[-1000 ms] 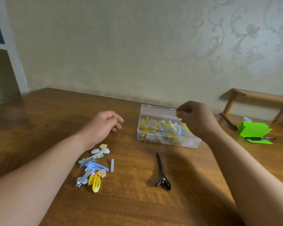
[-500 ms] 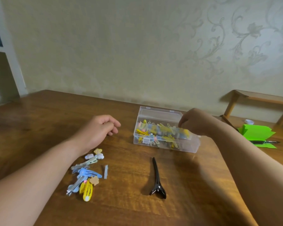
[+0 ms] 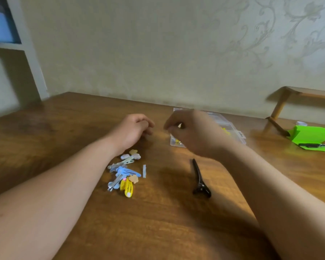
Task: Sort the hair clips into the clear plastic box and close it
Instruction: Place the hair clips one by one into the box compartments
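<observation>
Between pile (image 3: 125, 170) and box (image 3: 233, 131) — bare table (image 3: 64, 128).

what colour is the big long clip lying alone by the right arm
Black, glossy; seen in the head view.

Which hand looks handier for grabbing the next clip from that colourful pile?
Probably the left hand: it rests right beside the pile of clips. The right hand is farther off, in front of the box, blurred and apparently pinching something small.
</observation>
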A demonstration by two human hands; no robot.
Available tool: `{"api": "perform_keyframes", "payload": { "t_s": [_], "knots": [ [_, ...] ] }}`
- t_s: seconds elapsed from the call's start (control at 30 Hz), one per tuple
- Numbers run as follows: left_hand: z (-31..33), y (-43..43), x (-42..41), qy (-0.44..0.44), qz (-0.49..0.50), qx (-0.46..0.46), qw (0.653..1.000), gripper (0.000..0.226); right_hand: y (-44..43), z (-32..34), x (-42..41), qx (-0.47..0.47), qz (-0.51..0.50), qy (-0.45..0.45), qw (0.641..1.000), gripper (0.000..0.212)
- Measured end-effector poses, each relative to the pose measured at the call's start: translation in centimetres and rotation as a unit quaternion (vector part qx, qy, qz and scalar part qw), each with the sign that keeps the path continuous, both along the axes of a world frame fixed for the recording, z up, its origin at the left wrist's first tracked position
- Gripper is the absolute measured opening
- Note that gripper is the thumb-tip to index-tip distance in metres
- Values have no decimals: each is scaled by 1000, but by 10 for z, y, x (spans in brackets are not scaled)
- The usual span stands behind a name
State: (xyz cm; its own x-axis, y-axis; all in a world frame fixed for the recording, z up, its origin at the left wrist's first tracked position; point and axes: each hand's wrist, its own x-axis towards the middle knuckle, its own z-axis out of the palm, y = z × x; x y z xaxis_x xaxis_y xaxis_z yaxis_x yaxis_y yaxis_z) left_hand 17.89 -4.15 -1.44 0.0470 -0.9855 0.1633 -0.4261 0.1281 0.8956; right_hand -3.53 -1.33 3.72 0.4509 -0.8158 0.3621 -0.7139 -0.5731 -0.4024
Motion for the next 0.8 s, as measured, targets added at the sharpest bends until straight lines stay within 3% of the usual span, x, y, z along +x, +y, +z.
{"api": "perform_keyframes", "payload": {
  "t_s": [0.3,0.6,0.67,0.8],
  "knots": [
    [1,1,2,-27,0,3,1000,32,17,-24,15,140,171,91,971,24],
    [-1,0,4,-40,2,-6,999,33,19,-26,15,122,180,110,970,3],
    [-3,-2,5,-35,1,-11,999,33,17,-21,6,118,160,70,978,6],
    [-5,-5,5,-29,2,-3,1000,34,-4,-2,-33,71,38,-101,992,7]
  ]
}}
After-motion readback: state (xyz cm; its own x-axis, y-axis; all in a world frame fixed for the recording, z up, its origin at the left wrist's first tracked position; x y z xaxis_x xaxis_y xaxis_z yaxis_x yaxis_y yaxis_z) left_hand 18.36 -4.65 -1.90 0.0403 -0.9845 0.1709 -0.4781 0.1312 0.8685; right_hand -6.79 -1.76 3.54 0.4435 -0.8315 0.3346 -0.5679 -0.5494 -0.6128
